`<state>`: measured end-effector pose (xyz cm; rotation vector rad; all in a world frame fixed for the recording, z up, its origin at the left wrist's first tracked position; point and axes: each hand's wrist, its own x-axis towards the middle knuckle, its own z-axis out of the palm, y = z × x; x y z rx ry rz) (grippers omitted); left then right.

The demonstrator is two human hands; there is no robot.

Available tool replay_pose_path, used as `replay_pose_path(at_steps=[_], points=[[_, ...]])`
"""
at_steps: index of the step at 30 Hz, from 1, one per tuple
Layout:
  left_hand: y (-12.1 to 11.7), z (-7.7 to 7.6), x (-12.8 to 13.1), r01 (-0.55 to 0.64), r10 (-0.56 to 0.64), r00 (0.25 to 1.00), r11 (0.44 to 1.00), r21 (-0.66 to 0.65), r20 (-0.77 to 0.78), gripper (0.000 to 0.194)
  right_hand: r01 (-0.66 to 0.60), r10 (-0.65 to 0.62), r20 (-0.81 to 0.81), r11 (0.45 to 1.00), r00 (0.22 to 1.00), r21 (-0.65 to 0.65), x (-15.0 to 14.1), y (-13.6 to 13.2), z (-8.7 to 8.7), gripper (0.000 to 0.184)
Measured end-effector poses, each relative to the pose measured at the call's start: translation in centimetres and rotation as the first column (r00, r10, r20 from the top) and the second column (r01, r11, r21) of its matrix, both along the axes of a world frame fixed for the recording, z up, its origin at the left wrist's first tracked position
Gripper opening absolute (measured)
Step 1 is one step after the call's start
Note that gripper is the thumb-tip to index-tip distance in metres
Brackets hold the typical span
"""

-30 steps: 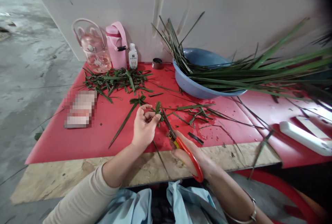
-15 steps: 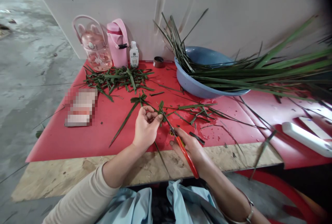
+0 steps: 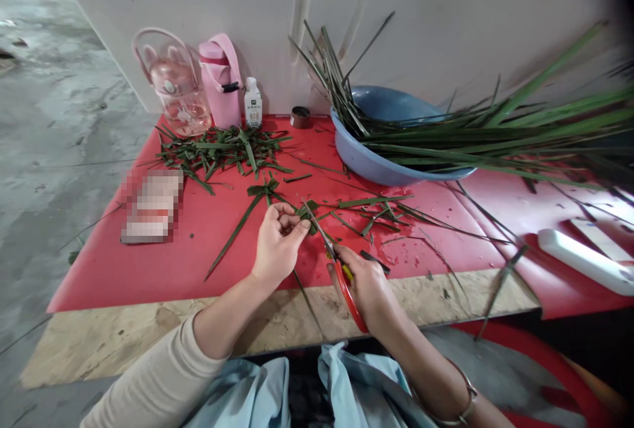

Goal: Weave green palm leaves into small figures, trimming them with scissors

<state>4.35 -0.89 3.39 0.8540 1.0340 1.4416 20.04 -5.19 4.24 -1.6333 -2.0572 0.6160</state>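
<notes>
My left hand (image 3: 281, 243) pinches a small folded piece of green leaf (image 3: 308, 211) between thumb and fingers, above the red sheet (image 3: 178, 276). In my right hand (image 3: 364, 286) are red-handled scissors (image 3: 351, 299), their blades pointing up and left against the leaf piece. Just beyond my left hand lies a knotted leaf (image 3: 263, 189) with a long tail. Cut leaf strips (image 3: 384, 216) are scattered to the right of the blades. A heap of short leaf pieces (image 3: 218, 150) lies farther back on the left.
A blue basin (image 3: 396, 167) at the back right holds long green leaves (image 3: 475, 137) that stick out to the right. Along the wall stand a clear pink bottle (image 3: 181, 101), a pink flask (image 3: 220, 94), a small white bottle (image 3: 253, 104) and a brown lid (image 3: 300, 117). A white object (image 3: 584, 263) lies right.
The scissors have shifted slightly and their blades now reach higher across the leaf piece, with the handles turned a little. The leaf piece has tilted in my left hand, which keeps its hold.
</notes>
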Motion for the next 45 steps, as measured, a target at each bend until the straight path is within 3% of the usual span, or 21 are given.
replay_pose_path(at_steps=[3,7,11,14,15,17,19,21,24,27,31,33,34,36,39,41,45], points=[[0.3,-0.2,0.0,0.012,-0.010,0.998,0.999,-0.032,0.069,0.030,0.144,-0.143,0.121,0.990,0.982,-0.002,1.8,0.8,0.1,0.029],[0.6,-0.2,0.0,0.023,-0.010,0.987,0.997,-0.079,0.158,0.037,0.346,-0.344,0.367,0.936,0.864,0.062,6.0,3.7,-0.6,0.038],[0.6,-0.3,0.1,0.028,-0.012,0.985,0.995,-0.094,0.171,0.041,0.224,-0.169,0.562,0.974,0.810,-0.030,9.1,6.9,-0.6,0.042],[0.6,-0.6,0.1,0.003,0.011,0.987,0.996,-0.086,0.159,0.042,0.175,-0.121,0.623,0.984,0.773,-0.025,8.5,7.8,1.0,0.040],[0.6,-0.7,0.0,-0.005,0.016,0.988,0.997,-0.077,0.150,0.041,0.174,-0.159,0.589,0.984,0.793,0.031,7.7,7.9,1.6,0.038],[0.7,-1.0,0.0,-0.012,0.020,0.991,0.998,-0.058,0.135,0.040,0.124,-0.161,0.397,0.985,0.904,0.117,5.3,8.2,2.4,0.032],[0.8,-1.2,-0.1,-0.018,0.025,0.992,0.998,-0.052,0.127,0.040,0.047,-0.053,0.183,0.998,0.982,0.037,2.6,9.0,2.2,0.030],[0.9,-1.3,-0.2,-0.036,0.043,0.991,0.998,-0.059,0.128,0.040,0.045,-0.040,0.106,0.998,0.994,-0.046,0.2,10.4,1.1,0.031],[1.1,-1.3,-0.4,-0.064,0.075,0.988,0.994,-0.083,0.137,0.039,0.025,-0.016,0.070,0.992,0.997,-0.122,-1.8,12.8,-0.8,0.031],[1.3,-1.4,-0.5,-0.082,0.096,0.985,0.991,-0.102,0.146,0.039,-0.054,0.059,0.027,0.988,0.998,-0.142,-1.3,14.0,-0.9,0.020],[1.3,-1.5,-0.5,-0.089,0.105,0.983,0.990,-0.113,0.151,0.041,0.172,-0.175,0.036,0.982,0.984,0.072,0.2,12.5,0.7,0.029],[1.3,-1.5,-0.4,-0.092,0.108,0.984,0.989,-0.118,0.145,0.043,0.144,-0.138,-0.099,0.988,0.985,0.051,-0.2,10.9,1.2,0.034],[1.2,-1.5,-0.4,-0.094,0.110,0.984,0.989,-0.118,0.143,0.045,0.049,-0.053,-0.217,0.999,0.975,-0.021,-0.8,10.1,1.1,0.033],[1.2,-1.5,-0.4,-0.099,0.114,0.985,0.989,-0.113,0.132,0.047,-0.157,0.056,-0.488,0.973,0.871,-0.169,-2.2,8.7,0.6,0.032],[1.1,-1.5,-0.4,-0.099,0.106,0.991,0.991,-0.088,0.085,0.049,-0.199,-0.039,-0.696,0.945,0.717,-0.258,-3.7,7.6,-0.5,0.026],[1.1,-1.4,-0.6,-0.064,0.069,0.996,0.995,-0.078,0.064,0.052,-0.141,-0.049,-0.697,0.967,0.715,-0.213,-3.7,7.6,-0.9,0.019],[1.3,-1.2,-1.1,0.110,-0.092,0.987,0.984,-0.137,0.134,0.046,-0.084,0.095,-0.543,0.995,0.834,0.045,-2.4,7.9,-0.5,0.010]])
